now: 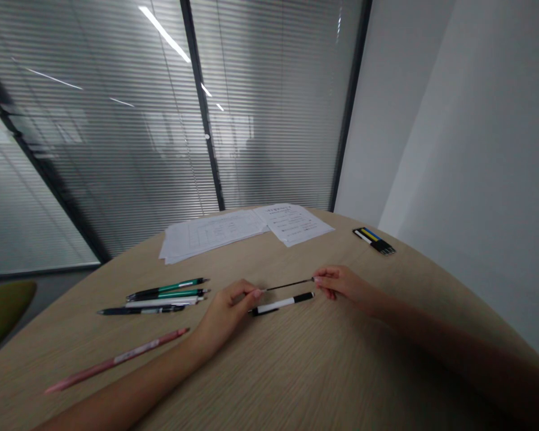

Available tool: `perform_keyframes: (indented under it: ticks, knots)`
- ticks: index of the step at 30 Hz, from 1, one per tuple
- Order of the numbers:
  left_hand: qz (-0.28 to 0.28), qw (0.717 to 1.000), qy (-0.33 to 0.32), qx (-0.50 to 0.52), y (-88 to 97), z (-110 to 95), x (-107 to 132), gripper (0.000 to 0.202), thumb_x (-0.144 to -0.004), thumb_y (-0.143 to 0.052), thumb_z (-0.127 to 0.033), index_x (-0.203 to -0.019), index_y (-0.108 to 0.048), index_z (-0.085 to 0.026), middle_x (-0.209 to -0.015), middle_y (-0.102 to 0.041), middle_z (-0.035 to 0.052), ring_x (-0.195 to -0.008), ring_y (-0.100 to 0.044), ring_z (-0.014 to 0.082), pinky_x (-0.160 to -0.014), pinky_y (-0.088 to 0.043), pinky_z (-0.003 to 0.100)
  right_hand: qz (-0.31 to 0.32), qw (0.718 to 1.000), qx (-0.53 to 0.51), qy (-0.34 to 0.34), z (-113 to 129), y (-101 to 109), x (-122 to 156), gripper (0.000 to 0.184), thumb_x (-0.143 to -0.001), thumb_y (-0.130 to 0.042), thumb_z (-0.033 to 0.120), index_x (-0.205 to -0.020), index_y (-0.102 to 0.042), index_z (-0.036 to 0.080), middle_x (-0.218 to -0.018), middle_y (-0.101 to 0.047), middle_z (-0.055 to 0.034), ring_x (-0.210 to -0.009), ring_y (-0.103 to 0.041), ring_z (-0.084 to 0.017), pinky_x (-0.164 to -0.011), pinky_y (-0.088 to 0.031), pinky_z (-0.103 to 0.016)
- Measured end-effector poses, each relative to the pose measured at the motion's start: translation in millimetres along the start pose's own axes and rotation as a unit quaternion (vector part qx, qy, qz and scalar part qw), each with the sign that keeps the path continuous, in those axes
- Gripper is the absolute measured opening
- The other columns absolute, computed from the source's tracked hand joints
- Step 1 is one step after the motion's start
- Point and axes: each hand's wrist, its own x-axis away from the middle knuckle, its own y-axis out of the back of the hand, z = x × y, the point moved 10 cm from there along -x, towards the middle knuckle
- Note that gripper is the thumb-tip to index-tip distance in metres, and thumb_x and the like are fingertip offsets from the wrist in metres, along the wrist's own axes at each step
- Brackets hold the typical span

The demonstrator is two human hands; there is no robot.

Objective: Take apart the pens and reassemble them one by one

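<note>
A thin black pen refill [290,284] spans the gap between my hands, its ends pinched in the fingertips of my left hand [227,314] and my right hand [341,284]. Just below it, a disassembled-looking white and black pen barrel [281,303] lies on the wood table, apart from both hands. Left of my left hand lie several pens [161,298], green, black and white, side by side. A pink pencil [117,361] lies beyond my left forearm.
Stapled printed papers [251,230] lie at the table's far edge. A small black pack of blue and yellow refills [374,240] sits at the far right. The round table [269,383] curves against a white wall and glass partitions with blinds. A green chair [4,314] stands at the left.
</note>
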Motion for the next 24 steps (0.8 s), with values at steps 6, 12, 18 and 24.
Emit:
perform_keyframes:
  ticks: [6, 12, 18, 24]
  knots:
    - [-0.019, 0.999, 0.0, 0.035, 6.5, 2.2, -4.9, 0.022, -0.071, -0.049, -0.035, -0.066, -0.063, -0.018, -0.07, -0.062, 0.001, -0.071, -0.056, 0.0177, -0.069, -0.042, 0.028, -0.02, 0.997, -0.079, -0.007, -9.3, 24.8, -6.4, 0.02, -0.065, -0.063, 0.034, -0.07, -0.056, 0.015, -0.054, -0.05, 0.004, -0.043, -0.042, -0.006, -0.044, -0.029, -0.022]
    - [-0.056, 0.988, 0.049, 0.136, 26.3, -1.7, -15.4, 0.019, -0.066, -0.057, -0.035, -0.069, -0.066, -0.018, -0.073, -0.064, 0.0009, -0.078, -0.056, 0.0186, -0.076, -0.04, 0.029, -0.065, 0.987, -0.147, -0.003, -23.3, 57.4, -18.6, 0.024, -0.064, -0.064, 0.039, -0.064, -0.055, 0.017, -0.052, -0.049, 0.0042, -0.043, -0.04, -0.006, -0.042, -0.029, -0.021]
    - [-0.012, 0.976, 0.09, 0.197, 8.9, -7.5, -39.9, 0.019, -0.066, -0.057, -0.036, -0.065, -0.063, -0.018, -0.07, -0.063, -0.0006, -0.074, -0.055, 0.0147, -0.078, -0.039, 0.027, -0.079, 0.981, -0.176, -0.005, -26.4, 64.2, -21.9, 0.025, -0.061, -0.066, 0.039, -0.064, -0.056, 0.016, -0.058, -0.051, 0.0033, -0.045, -0.043, -0.005, -0.042, -0.031, -0.02]
    - [0.104, 0.979, 0.094, 0.149, -53.3, -21.7, -75.9, 0.018, -0.07, -0.054, -0.024, -0.057, -0.06, -0.013, -0.057, -0.06, -0.0003, -0.061, -0.056, 0.0132, -0.065, -0.043, 0.025, -0.076, 0.979, -0.19, -0.005, -24.5, 61.7, -21.0, 0.024, -0.061, -0.067, 0.037, -0.065, -0.057, 0.016, -0.059, -0.053, 0.0028, -0.046, -0.045, -0.005, -0.043, -0.031, -0.02]
